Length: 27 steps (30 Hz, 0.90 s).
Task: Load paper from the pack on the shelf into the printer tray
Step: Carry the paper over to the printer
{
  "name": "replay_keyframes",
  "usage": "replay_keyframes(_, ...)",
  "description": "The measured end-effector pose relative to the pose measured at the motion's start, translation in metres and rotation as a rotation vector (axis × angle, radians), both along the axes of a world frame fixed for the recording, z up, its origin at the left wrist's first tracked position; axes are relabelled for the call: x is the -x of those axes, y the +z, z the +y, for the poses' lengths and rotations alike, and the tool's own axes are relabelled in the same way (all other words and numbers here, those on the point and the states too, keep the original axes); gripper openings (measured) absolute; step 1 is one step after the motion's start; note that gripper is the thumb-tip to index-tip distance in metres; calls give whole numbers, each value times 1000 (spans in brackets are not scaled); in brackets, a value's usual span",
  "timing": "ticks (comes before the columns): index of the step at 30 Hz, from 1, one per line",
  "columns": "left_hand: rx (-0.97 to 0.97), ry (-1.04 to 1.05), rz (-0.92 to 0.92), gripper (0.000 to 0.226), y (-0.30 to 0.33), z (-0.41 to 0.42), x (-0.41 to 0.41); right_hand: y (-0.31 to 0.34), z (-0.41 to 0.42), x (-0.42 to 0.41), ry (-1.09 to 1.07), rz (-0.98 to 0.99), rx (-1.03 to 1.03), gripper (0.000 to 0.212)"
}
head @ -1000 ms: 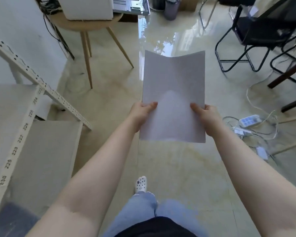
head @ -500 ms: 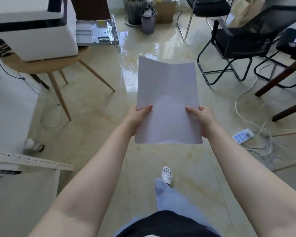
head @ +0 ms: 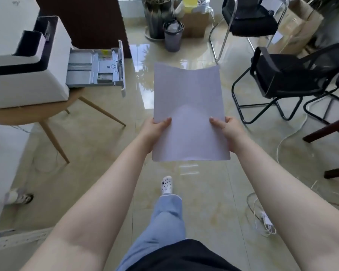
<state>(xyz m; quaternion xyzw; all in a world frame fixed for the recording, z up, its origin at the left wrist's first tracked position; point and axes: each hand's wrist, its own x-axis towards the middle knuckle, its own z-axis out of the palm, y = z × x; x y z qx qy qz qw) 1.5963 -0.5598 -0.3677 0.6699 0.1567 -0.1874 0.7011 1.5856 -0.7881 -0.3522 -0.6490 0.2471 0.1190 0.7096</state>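
A stack of white paper [head: 188, 106] is held out flat in front of me, its far edge sagging a little. My left hand [head: 155, 132] grips its left edge and my right hand [head: 228, 131] grips its right edge, thumbs on top. The white printer [head: 25, 55] stands on a round wooden table [head: 29, 114] at the upper left. Its grey paper tray [head: 96, 68] is pulled out to the right and holds no paper. The tray lies left of and beyond the sheets.
Black folding chairs [head: 282, 79] stand at the right and at the back. A grey bin [head: 173, 36], a plant pot and a cardboard box sit at the far wall. Cables and a power adapter [head: 266, 222] lie on the glossy floor at the right. A shelf edge [head: 12, 239] shows bottom left.
I have walked forward and turned away from the shelf. The printer and its pulled-out tray have come closer at the upper left. Both hands keep the same hold on the paper.
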Motion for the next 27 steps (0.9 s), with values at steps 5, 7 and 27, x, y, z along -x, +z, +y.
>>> replay_keyframes(5, 7, -11, -2, 32, -11, -11, -116, -4, -12, -113, 1, -12, 24, 5)
replay_keyframes(7, 0, -19, 6, 32, -12, -14, -163, 0, -17, -156, 2, -10, 28, 8)
replay_keyframes(27, 47, 265, 31, 24, -14, -38, -544, -9, -42, -600, 300, -8, 77, 22)
